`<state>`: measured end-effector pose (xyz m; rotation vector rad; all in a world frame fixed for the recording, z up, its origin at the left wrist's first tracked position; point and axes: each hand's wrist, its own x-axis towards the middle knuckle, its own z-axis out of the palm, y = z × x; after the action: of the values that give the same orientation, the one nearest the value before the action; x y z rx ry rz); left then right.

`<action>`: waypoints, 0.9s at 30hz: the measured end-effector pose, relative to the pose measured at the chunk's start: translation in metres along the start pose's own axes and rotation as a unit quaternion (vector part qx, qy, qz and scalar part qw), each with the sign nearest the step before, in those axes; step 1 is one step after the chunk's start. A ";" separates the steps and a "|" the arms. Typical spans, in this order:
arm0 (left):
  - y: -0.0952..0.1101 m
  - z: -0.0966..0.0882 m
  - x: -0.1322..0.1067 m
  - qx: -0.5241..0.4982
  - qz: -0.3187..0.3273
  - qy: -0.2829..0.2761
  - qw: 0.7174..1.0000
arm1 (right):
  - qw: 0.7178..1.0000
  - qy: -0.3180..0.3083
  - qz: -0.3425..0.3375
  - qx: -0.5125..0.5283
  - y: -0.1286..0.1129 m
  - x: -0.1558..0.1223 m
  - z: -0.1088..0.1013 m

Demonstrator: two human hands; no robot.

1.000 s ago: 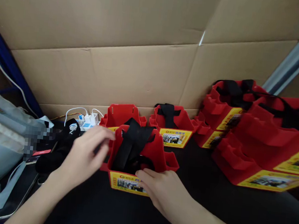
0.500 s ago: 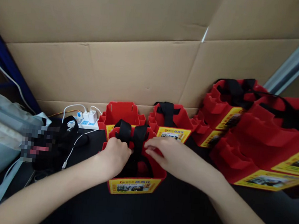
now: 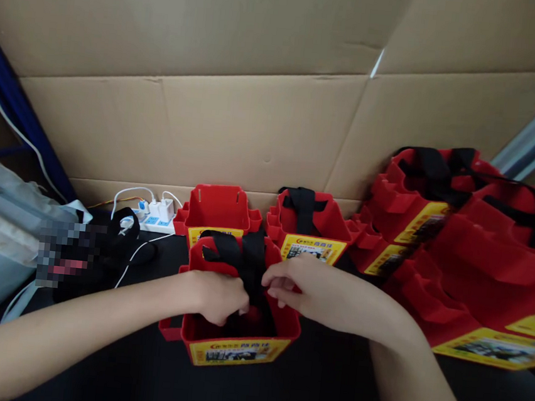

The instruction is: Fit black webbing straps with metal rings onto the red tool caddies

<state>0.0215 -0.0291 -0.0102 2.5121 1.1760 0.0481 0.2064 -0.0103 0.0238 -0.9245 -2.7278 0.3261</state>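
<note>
On the black desk (image 3: pixel 320 382) stood the front red plastic bin (image 3: pixel 288 323), upright, its yellow printed label (image 3: pixel 239 353) facing the wearer; the left hand (image 3: pixel 221 298) reached down inside with fingers curled, while the right hand (image 3: pixel 297 284) hung over the right wall, thumb and fingers narrowly parted; whether either hand gripped the black webbing strap (image 3: pixel 253 256) could not be told; that strap lay at the back wall and ran down inside; handling it well seemed to call for keeping the webbing flat and untwisted, one hand steadying the wall lest the bin slide; beyond, the rear right bin (image 3: pixel 334 219) had its own strap; the rear left bin (image 3: pixel 219 208) showed two slots, beside a white power strip (image 3: pixel 156 223).
</note>
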 end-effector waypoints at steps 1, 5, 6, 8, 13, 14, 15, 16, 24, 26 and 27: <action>0.000 -0.011 -0.004 -0.016 0.028 0.001 0.999 | 1.000 0.015 0.004 0.017 0.002 0.000 -0.004; -0.005 -0.050 -0.020 -0.261 0.047 0.166 0.950 | 0.984 0.157 0.018 0.084 0.008 0.004 -0.016; -0.009 -0.055 -0.022 -0.352 0.030 0.213 0.911 | 0.976 0.190 0.011 0.105 0.007 0.007 -0.016; -0.016 -0.059 -0.022 -0.505 0.005 0.263 0.822 | 0.959 0.223 -0.012 0.175 0.003 0.013 -0.014; -0.026 -0.058 -0.015 -0.653 -0.001 0.242 0.717 | 0.911 0.200 -0.035 0.359 -0.007 0.030 -0.001; -0.027 -0.058 -0.014 -0.656 -0.009 0.233 0.718 | 0.908 0.194 -0.031 0.369 -0.005 0.033 0.001; -0.028 -0.058 -0.013 -0.655 -0.019 0.228 0.720 | 0.908 0.191 -0.027 0.372 -0.003 0.035 0.002; -0.029 -0.059 -0.012 -0.656 -0.031 0.227 0.719 | 0.909 0.198 -0.021 0.366 0.001 0.037 0.004; -0.034 -0.050 0.001 -0.794 0.016 0.251 0.553 | 0.941 0.281 0.003 0.187 0.004 0.045 0.016; -0.034 -0.049 0.002 -0.803 0.017 0.238 0.546 | 0.948 0.273 -0.016 0.160 0.000 0.046 0.018; -0.035 -0.050 0.002 -0.803 0.018 0.233 0.548 | 0.949 0.275 -0.010 0.158 -0.001 0.046 0.019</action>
<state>-0.0123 0.0088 0.0245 0.7615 0.5334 1.2282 0.1646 0.0144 0.0135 -0.7574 -2.0990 0.4132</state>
